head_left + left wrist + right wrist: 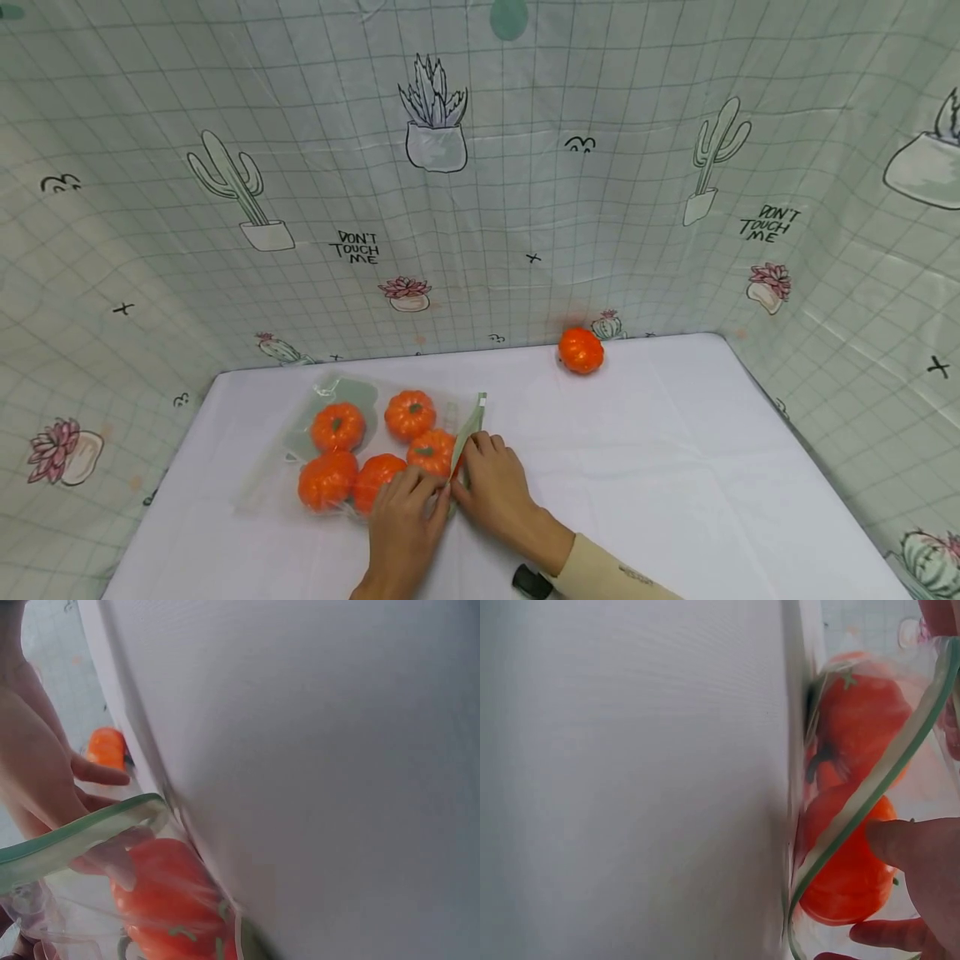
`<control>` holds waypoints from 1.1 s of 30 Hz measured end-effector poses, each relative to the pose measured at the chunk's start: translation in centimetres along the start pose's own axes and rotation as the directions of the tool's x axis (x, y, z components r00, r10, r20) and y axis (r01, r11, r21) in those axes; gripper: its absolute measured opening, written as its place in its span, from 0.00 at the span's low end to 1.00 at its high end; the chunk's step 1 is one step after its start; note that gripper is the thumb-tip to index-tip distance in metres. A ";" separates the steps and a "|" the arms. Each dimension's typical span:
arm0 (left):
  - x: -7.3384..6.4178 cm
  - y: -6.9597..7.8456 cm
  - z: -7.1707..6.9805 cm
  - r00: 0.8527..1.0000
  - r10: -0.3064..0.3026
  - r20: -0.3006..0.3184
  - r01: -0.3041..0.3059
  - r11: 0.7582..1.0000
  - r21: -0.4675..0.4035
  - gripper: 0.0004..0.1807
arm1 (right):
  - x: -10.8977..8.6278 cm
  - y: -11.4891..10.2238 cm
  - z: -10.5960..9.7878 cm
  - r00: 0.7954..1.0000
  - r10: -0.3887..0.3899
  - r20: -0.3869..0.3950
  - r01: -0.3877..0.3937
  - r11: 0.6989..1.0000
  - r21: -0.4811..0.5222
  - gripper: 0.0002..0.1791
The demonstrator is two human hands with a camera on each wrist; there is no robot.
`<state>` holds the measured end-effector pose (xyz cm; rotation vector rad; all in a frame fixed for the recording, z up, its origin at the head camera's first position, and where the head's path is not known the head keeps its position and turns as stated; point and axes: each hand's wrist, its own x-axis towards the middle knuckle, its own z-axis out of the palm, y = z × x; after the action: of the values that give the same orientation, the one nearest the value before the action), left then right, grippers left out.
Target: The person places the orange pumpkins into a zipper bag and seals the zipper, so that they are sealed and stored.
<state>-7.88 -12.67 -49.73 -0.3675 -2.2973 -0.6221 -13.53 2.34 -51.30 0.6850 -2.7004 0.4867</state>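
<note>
A clear zip bag (273, 471) with a green zip strip (467, 429) lies on the table's left half. Inside it are several small orange pumpkins (410, 415) with green stems. At the near part of the bag's mouth, my left hand (405, 517) pinches the edge. My right hand (491, 483) grips the strip from the right, close to the left fingertips. In the left wrist view, some fingers (112, 859) show through the plastic beside a pumpkin (176, 900). The green strip (870, 791) curves past the pumpkins (847, 855) in the right wrist view.
One more orange pumpkin (581, 350) sits alone at the table's back edge. White cloth covers the table (675, 467). A printed grid curtain (480, 208) hangs behind and at both sides. A small black object (532, 581) is beside the right sleeve.
</note>
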 end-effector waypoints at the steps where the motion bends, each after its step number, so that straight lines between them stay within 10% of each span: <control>1: 0.0 0.0 0.0 1.000 0.001 -0.003 -0.001 1.000 -0.002 0.11 | 0.1 -0.1 0.1 1.000 0.004 -0.001 -0.004 1.000 0.002 0.24; 18: 0.1 0.1 -0.3 1.000 -0.009 0.019 0.009 1.000 -0.011 0.11 | 0.9 -0.6 0.9 0.996 0.036 -0.080 -0.037 0.999 -0.010 0.17; 33: 0.0 0.1 -0.3 0.999 -0.020 0.025 0.020 1.000 -0.010 0.13 | 0.9 -0.5 0.1 0.994 0.109 0.018 -0.110 0.994 0.013 0.23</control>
<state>-7.69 -12.77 -49.53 -0.3598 -2.3250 -0.6433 -14.07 1.52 -50.97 0.5492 -2.7646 0.5287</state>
